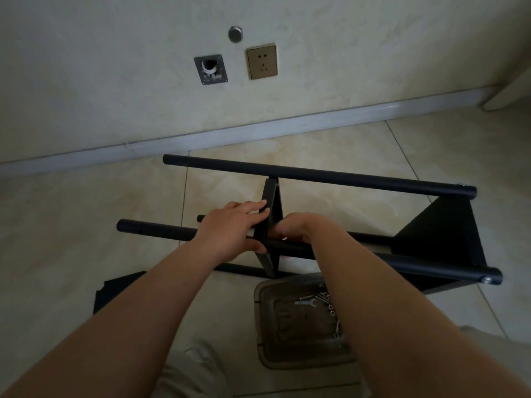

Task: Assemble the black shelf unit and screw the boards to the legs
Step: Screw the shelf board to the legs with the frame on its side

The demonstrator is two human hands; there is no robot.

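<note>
The black shelf unit lies on its side on the tiled floor. A far leg [316, 175] runs left to right, and a near leg [155, 231] passes under my hands. A triangular board [442, 234] is fixed at the right end. A second board [271, 205] stands on edge in the middle. My left hand [230, 231] holds this middle board, fingers on its left face and thumb below. My right hand [293, 229] is curled against the board's right side where it meets the near leg; what its fingers hold is hidden.
A translucent plastic tray [287, 340] near my knees holds a small wrench [306, 303] and several screws [330, 307]. Another black board [115, 291] lies on the floor at the left, partly under my left arm. The wall with a socket [261, 61] is close behind the unit.
</note>
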